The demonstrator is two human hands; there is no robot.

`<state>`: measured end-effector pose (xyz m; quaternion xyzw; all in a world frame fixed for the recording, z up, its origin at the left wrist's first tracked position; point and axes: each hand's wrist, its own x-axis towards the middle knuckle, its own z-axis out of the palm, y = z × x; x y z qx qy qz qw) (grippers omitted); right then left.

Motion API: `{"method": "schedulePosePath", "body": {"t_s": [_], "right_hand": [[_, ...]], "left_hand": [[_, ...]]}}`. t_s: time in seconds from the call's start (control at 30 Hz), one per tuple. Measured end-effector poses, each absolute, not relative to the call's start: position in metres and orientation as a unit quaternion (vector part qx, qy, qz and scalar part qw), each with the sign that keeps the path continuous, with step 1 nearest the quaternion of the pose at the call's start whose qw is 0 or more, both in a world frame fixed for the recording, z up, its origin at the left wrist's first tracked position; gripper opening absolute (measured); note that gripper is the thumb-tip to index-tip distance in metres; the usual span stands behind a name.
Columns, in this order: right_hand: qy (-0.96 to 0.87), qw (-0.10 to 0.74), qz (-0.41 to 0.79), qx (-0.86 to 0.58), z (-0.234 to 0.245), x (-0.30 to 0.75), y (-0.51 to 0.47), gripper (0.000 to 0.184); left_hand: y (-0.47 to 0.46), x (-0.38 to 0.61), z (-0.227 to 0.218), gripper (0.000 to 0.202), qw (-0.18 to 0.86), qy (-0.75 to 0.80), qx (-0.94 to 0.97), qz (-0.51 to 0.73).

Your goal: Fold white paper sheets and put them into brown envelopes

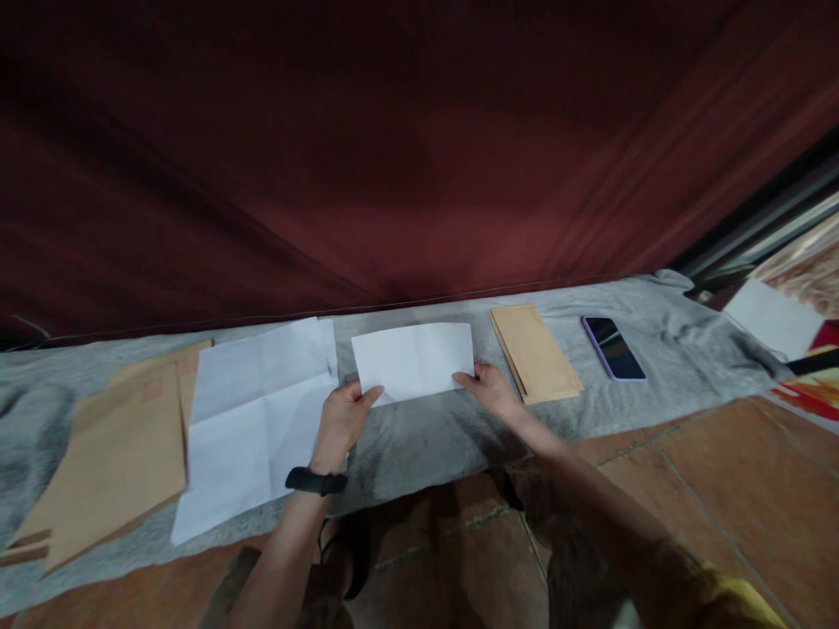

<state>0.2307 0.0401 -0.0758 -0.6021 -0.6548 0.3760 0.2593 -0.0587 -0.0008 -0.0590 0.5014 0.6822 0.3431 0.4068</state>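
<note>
A folded white sheet of paper (414, 358) lies on the grey cloth (419, 437) straight ahead of me. My left hand (342, 418) pinches its near left corner, thumb on top; a black band sits on that wrist. My right hand (493, 390) grips the sheet's near right corner with curled fingers. To the left lies a larger unfolded white sheet (259, 419) with crease lines. A stack of brown envelopes (534, 351) rests just right of my right hand.
More brown envelopes (114, 454) are spread at the far left of the cloth. A phone (613, 348) with a dark screen lies right of the envelope stack. A dark red curtain (393, 157) hangs behind. Terracotta floor tiles (708, 472) lie in front, with papers (773, 319) at the far right.
</note>
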Motion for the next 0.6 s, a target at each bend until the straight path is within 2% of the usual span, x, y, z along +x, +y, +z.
{"method": "schedulePosePath", "body": {"t_s": [0.27,0.47,0.6], "right_hand": [[-0.715,0.242,0.259,-0.603,-0.068,0.24,0.04,0.02],[-0.716,0.205,0.213,-0.632,-0.066,0.238,0.035,0.018],[-0.712,0.196,0.195,-0.645,-0.065,0.234,0.03,0.013]], "left_hand": [[0.0,-0.06,-0.063,0.028,0.348,0.711,0.513,0.333],[-0.001,-0.059,-0.06,0.027,0.269,0.75,0.539,0.274],[-0.002,-0.057,-0.055,0.021,0.261,0.755,0.54,0.264]]}}
